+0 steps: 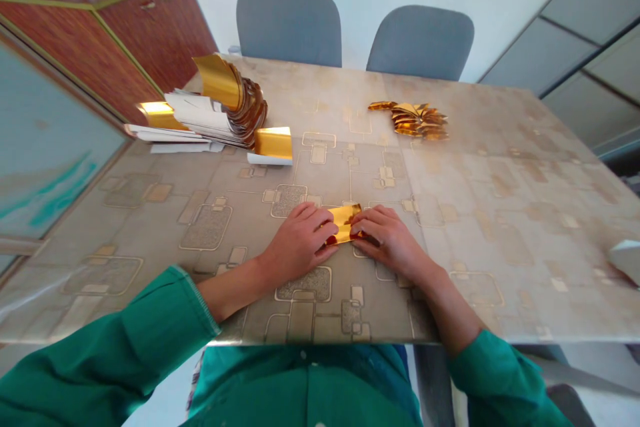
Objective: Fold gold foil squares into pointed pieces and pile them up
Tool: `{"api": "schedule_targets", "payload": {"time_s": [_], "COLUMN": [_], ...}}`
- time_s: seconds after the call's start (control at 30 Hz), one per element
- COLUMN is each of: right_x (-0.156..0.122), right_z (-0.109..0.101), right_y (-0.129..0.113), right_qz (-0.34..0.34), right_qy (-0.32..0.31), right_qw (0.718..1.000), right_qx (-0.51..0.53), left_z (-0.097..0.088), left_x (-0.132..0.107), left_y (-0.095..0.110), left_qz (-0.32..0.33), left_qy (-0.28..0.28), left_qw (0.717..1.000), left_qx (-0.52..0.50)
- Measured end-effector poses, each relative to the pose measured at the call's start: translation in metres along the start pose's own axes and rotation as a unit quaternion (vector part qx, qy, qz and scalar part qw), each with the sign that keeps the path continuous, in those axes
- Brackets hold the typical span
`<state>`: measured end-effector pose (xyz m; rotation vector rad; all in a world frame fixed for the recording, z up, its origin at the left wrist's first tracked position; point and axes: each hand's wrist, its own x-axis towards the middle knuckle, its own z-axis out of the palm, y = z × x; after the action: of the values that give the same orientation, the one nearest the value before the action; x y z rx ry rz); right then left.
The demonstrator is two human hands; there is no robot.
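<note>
Between my hands lies a small sheet of gold foil paper (pixel 344 217), its shiny side up, with a fold or curl along its near edge. My left hand (pixel 306 237) has its fingers closed on the left end of the sheet. On the right end, my right hand (pixel 385 237) grips with fingers bent over the edge. Both hands rest low on the patterned tablecloth (pixel 210 227). The fingertips partly hide the ends of the paper.
At the back left stands a pile of gold and white paper sheets (pixel 220 83), with one loose sheet (pixel 273 143) at its side. Folded gold paper pieces (pixel 420 121) lie heaped at the back right. Two grey chairs (pixel 289 23) stand behind the table. A white object (pixel 626 259) sits at the right edge.
</note>
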<state>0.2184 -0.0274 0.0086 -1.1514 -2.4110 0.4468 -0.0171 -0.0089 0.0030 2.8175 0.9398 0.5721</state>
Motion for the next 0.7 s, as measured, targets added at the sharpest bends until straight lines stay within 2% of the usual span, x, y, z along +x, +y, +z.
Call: {"api": "schedule_targets", "payload": {"time_s": [0.1,0.23,0.5,0.7], "right_x": [0.0002,0.0001,-0.0006,0.0003], "right_z": [-0.0016,-0.0045,-0.0053,-0.0018], "right_y": [0.0013,0.0047,0.0059,0.0038], "right_qz": [-0.001,0.012,0.076,0.130], "right_qy": [0.002,0.001,-0.004,0.021], "right_qw": [1.000,0.999,0.996,0.991], "right_qx": [0.013,0.037,0.035,0.021], "left_z": [0.0024,0.0031,-0.0005,-0.0002], "left_x": [0.0001,-0.0017,-0.0007,0.0032], "left_y": [0.0028,0.0029,0.0011,0.0003], "left_qz": [-0.002,-0.045,-0.088,-0.117], "left_qy": [-0.002,0.003,0.014,0.015], "left_qw": [1.000,0.999,0.996,0.992], "left_qx": [-0.008,-0.024,-0.024,-0.035]}}
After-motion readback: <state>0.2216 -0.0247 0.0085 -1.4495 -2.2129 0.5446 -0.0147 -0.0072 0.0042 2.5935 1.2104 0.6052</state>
